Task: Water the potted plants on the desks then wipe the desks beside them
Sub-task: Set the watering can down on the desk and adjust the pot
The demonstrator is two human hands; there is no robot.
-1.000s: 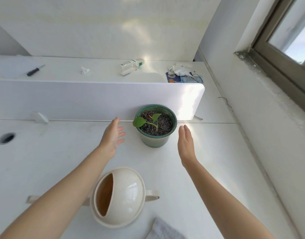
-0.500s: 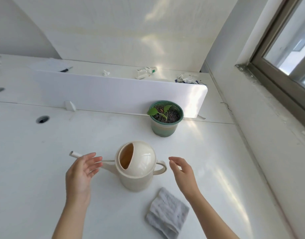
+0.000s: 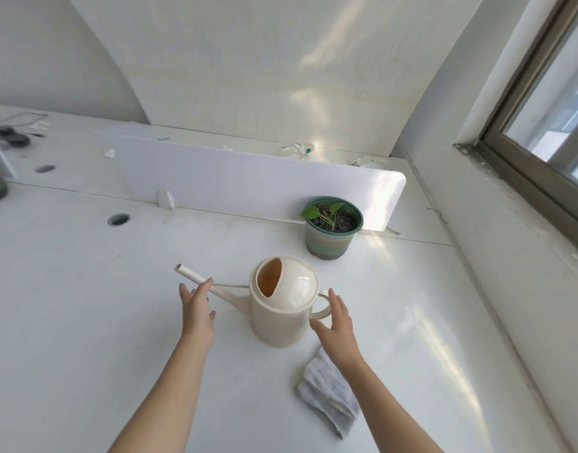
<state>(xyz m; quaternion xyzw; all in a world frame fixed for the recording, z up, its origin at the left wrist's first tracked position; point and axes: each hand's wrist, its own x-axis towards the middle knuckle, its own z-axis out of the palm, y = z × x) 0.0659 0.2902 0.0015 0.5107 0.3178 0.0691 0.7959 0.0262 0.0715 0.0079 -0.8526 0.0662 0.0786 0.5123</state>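
Watering can point(image 3: 286, 305) stands on the desk point(image 3: 85, 305); we're on the pickup, watering not yet begun. Our left hand point(image 3: 197, 310), fingers straight and apart, is at the spout point(image 3: 192, 274), contact unclear. Our right hand point(image 3: 336, 322), fingers spread, flanks the handle point(image 3: 326, 308), gripping nothing. Next, we judge: close on that handle and lift. Room: open desk left, cloth point(image 3: 326, 393) near-right, potted plant point(image 3: 333, 227) beyond it against the divider point(image 3: 248, 184), wall point(image 3: 477, 256) close right.

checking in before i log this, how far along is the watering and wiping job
Nothing looks done: the watering can stands upright on the desk, not lifted. In hand: left hand open by the spout, right hand open by the handle, neither gripping. Left: watering the potted plant, then wiping with the folded grey cloth.
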